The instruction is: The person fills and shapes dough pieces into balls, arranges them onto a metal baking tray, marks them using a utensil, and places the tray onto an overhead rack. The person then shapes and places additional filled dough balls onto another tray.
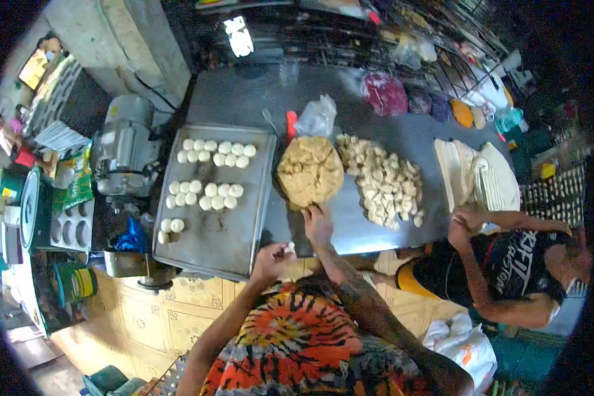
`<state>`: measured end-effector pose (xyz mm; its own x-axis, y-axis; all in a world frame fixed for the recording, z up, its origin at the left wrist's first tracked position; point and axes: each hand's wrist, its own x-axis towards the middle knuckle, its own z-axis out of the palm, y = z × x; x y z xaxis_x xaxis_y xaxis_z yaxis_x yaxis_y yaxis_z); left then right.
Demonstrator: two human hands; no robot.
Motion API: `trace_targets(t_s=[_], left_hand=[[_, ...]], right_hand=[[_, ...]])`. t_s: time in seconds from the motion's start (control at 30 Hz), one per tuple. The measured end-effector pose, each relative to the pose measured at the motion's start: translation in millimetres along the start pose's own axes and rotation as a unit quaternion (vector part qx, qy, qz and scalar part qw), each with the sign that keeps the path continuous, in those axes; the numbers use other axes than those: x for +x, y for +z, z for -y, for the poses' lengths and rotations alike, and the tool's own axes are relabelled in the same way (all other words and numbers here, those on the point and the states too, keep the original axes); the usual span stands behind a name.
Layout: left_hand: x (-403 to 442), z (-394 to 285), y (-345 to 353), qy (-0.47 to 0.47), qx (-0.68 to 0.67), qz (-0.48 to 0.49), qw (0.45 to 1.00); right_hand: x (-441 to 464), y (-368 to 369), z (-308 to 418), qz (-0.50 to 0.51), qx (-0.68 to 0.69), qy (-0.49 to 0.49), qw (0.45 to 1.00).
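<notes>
My left hand (272, 263) is closed around a small piece of white dough (289, 249), in front of the table's near edge. At the near edge of a big round mound of tan paste (309, 173), my right hand (318, 228) has its fingertips bent together against the paste. Many cut dough pieces (384, 185) lie heaped to the right of the mound. On the left, a metal baking tray (241, 198) carries smooth white dough balls (221, 196) set in small groups.
Behind the paste are a clear plastic bag (317, 117) and a red-handled tool (291, 123). A mixer (127, 152) stands left of the tray. At right, a co-worker's hands (465, 221) are beside folded pale dough sheets (478, 175). Colored bundles (384, 92) line the back.
</notes>
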<state>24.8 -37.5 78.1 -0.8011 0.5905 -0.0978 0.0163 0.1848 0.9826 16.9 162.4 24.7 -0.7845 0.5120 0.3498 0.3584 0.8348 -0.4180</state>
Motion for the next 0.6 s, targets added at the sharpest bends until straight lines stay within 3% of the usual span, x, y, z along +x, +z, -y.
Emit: trace_targets(t_s=[0.2, 0.37, 0.5, 0.6], left_hand=[[-3, -6, 5, -0.112, -0.071, 0.029, 0.991], [3, 19, 18, -0.166, -0.005, -0.032, 0.986], [4, 10, 45, -0.168, -0.172, -0.143, 0.960], [6, -9, 65, -0.177, -0.186, -0.166, 0.952]], right_hand=[[7, -7, -15, 0.025, 0.011, -0.054, 0.998], [25, -24, -30, 0.041, 0.018, -0.187, 0.981], [38, -25, -55, 0.114, 0.062, -0.304, 0.944], [47, -42, -70, 0.114, 0.081, -0.356, 0.924]])
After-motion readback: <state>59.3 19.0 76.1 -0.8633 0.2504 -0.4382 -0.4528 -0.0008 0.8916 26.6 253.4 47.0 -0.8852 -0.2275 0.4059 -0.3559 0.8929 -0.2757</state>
